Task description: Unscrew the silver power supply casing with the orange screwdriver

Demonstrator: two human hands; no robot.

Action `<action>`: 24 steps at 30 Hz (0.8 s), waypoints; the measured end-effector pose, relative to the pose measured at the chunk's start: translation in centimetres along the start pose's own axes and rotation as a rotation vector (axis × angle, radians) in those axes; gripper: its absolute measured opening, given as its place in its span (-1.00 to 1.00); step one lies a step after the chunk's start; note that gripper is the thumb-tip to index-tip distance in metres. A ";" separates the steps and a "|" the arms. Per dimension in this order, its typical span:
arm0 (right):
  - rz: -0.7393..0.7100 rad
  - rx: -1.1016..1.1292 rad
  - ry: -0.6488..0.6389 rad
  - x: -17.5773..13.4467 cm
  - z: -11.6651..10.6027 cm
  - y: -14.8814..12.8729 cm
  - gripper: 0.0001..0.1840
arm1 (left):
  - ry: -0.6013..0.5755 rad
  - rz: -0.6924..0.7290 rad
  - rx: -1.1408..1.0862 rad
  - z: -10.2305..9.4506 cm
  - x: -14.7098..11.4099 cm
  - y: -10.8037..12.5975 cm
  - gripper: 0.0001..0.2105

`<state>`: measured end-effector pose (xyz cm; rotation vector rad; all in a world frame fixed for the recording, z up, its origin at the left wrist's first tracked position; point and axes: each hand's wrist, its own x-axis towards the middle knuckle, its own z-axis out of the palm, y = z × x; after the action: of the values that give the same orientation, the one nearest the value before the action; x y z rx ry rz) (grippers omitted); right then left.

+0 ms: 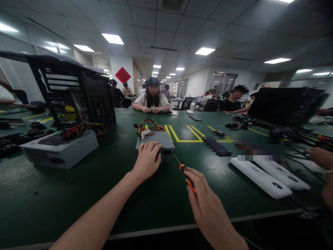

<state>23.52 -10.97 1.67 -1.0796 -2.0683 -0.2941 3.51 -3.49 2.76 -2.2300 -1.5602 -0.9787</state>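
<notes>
Where the small grey power supply [165,139] sits on the green table [52,201], about midway between the near and far edges, your left hand [148,158] grips it along its near side, fingers over the top and thumb down by the near face. A bundle of coloured wires [153,122] with a white connector [144,134] rises at its far side. At the box's near right corner you have the tip of an orange-and-black screwdriver [183,168], though you cannot tell whether it sits in a screw. Your right hand [206,196] is closed around the handle, lower down toward the table's near edge.

Behind the box, yellow lines [191,141] mark the surface. To your left lies a larger grey power supply [63,152], its wires draped on top, and just beyond it stands a black computer case [97,95]. On your right, nearer the near edge, two white devices [260,177] lie side by side, with blurred-out items beyond them and a small tool [218,133] farther off. Past those stands a large black object [275,107]. Another person's hand [321,158] comes in at the far right, and a person [142,102] sits facing you at the far edge.
</notes>
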 end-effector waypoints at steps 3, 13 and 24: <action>0.008 -0.052 0.024 -0.1 0.2 0.2 -0.69 | -0.001 0.003 -0.003 -0.1 0.0 0.0 -0.72; 0.015 -0.018 0.042 0.0 0.3 -0.6 -0.68 | 0.003 0.005 0.001 0.0 0.0 0.0 -0.72; 0.026 -0.097 0.053 -0.2 0.6 -0.3 -0.69 | -0.003 0.004 0.003 0.1 0.0 -0.1 -0.71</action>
<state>22.98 -10.95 1.17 -1.1433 -2.0086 -0.4094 3.48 -3.40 2.67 -2.2322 -1.5567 -0.9716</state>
